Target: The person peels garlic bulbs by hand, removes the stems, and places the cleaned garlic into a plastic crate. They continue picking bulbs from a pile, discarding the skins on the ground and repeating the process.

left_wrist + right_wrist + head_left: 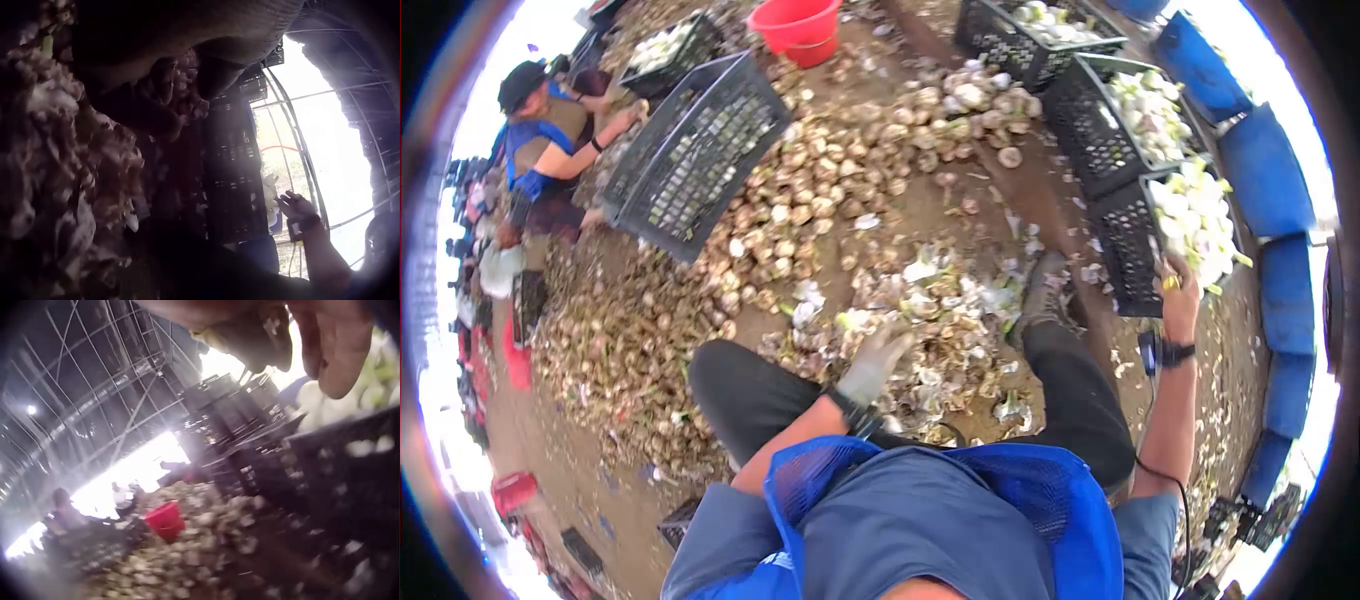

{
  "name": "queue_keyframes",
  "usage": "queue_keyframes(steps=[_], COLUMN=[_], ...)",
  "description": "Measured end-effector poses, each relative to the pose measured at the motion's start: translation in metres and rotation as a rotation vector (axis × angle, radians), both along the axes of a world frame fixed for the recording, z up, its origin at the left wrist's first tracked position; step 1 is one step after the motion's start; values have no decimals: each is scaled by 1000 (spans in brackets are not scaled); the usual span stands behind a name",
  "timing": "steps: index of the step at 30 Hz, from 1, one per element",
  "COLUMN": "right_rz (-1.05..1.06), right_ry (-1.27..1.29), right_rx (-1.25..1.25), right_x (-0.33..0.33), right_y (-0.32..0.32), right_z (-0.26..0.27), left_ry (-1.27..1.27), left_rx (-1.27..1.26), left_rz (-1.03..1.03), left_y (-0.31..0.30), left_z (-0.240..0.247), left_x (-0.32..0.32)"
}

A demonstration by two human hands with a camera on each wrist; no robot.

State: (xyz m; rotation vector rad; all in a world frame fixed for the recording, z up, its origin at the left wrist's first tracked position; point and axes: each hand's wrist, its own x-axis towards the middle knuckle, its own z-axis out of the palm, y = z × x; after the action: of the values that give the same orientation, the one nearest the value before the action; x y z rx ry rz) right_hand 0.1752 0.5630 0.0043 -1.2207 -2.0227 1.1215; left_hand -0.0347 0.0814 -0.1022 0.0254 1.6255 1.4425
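Observation:
My left hand point(875, 365), in a pale glove, is over a heap of garlic skins and trimmings point(945, 345) between my legs. In the left wrist view its fingers point(140, 119) are loosely bent and dark, with nothing visible between them. My right hand point(1180, 295) is at the near edge of a black crate heaped with white trimmed garlic point(1195, 215). It grips a small knife point(1169, 284) with a yellow handle; a thin blade points toward the crate. In the right wrist view, the fingers point(340, 359) hang beside the blurred white garlic.
Untrimmed garlic bulbs point(830, 185) spread across the ground ahead and to the left. More black crates point(1090, 130) stand at the right, before blue barrels point(1265, 180). A tilted crate point(700, 150) and a red bucket point(800, 30) lie ahead. Another person point(550, 140) sits at far left.

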Motion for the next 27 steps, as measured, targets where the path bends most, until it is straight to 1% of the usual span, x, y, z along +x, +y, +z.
queue_keyframes(steps=[1, 3, 5, 7, 9, 11, 12, 13, 15, 16, 17, 19, 20, 21, 23, 24, 25, 26, 27], right_rz=[19, 365, 518, 591, 606, 491, 487, 473, 568, 599, 578, 577, 612, 608, 584, 563, 566, 553, 537], right_ry=[112, -21, -4, -108, -145, -234, -326, -326, -393, -415, -424, -378, -359, -363, -296, -276, -246, -222, -198], right_rx=[-233, -76, -226, -316, -434, -571, -592, -611, -481, -475, -481, -429, -350, -338, -395, -383, -439, -465, -490], right_x=[-21, -36, -43, -44, -34, -37, -40, -43, -45, -54, -61, -75, -78, -79, -81, -90, -88, -93, -100], right_y=[-56, -125, -192, -252, -289, -319, -325, -329, -335, -335, -337, -339, -339, -339, -341, -343, -342, -342, -344], right_z=[26, 49, 53, 43, 2, -21, -33, -45, -63, -60, -59, -51, -50, -54, -59, -50, -58, -50, -42], left_ry=[79, 385, 734, 682, 900, 911, 860, 812, 851, 810, 785, 673, 674, 412, 367, 176, -78, 26, -270], left_rx=[-18, -52, -374, -607, -716, -905, -1008, -1107, -1091, -1128, -1221, -1104, -1049, -957, -422, -117, 86, 238, 396], left_rz=[-11, -37, 89, 237, 477, 632, 610, 582, 367, 219, 172, 194, 276, 423, 565, 631, 561, 401, 429], left_y=[6, 18, 24, 21, -5, -37, -47, -56, -78, -84, -82, -93, -97, -84, -96, -69, -52, -21, -5], left_z=[-12, -60, -98, -102, -126, -141, -130, -118, -123, -124, -127, -129, -136, -112, -163, -114, -104, -51, -54], left_x=[-15, -56, -97, -140, -180, -230, -251, -270, -303, -314, -321, -331, -332, -323, -312, -279, -262, -221, -191])
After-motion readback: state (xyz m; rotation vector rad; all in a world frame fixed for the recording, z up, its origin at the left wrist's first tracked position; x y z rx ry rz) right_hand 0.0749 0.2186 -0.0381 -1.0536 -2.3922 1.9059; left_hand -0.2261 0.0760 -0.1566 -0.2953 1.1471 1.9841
